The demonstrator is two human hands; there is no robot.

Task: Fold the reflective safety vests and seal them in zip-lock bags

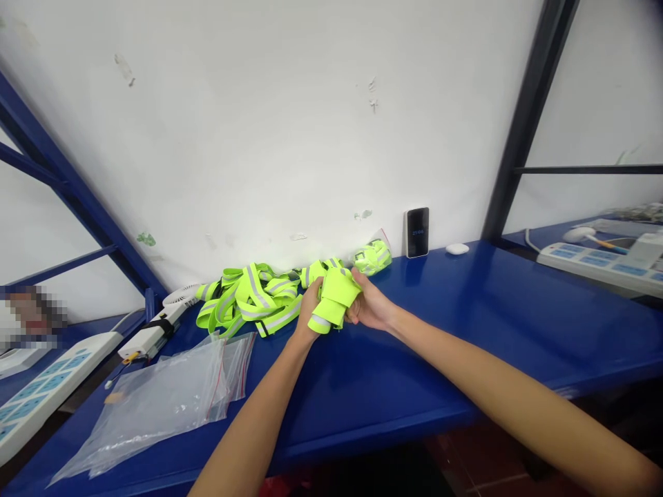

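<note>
Forearms, left hand and right hand clasping folded neon strap between them (above blue table)

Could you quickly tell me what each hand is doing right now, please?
Left hand: closed on the folded neon band.
Right hand: closed on the same band.

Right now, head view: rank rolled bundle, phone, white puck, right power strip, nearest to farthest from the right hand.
From right hand:
1. rolled bundle, behind it
2. phone, against wall
3. white puck, beside phone
4. right power strip, far right
</note>
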